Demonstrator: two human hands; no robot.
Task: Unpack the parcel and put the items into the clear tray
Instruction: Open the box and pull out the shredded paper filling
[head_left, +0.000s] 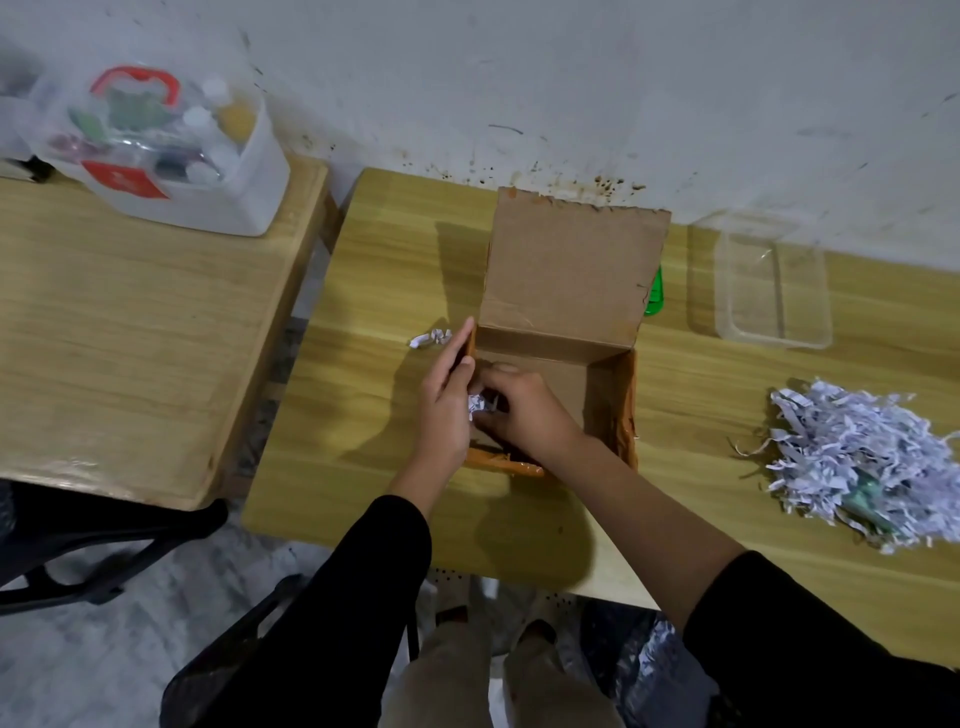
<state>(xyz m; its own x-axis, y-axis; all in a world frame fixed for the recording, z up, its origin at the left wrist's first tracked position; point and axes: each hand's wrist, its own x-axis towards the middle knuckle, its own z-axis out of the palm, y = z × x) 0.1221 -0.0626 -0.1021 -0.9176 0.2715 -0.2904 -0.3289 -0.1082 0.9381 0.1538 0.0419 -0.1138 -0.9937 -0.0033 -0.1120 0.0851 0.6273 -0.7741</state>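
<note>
While the parcel box (563, 387) sits open mid-table (363, 291), its lid flap upright at the far side, both hands are down in its left end. The left hand (447, 397) lies along the left wall w/ fingers straight, tips reaching the wall's far corner. The right hand (524, 410) is curled inside the box, fingers pinching a small wad of shredded paper (477, 404) that sits between the two hands. The clear tray (748, 291) stands well apart at far right, by the wall. Nearer on the right is a pile of shredded paper (857, 441) w/ a pale green item (865, 493) half buried in it. A loose paper scrap (430, 339) lies just left of the box; something green (655, 296) peeks from behind the flap — can't tell what.
</note>
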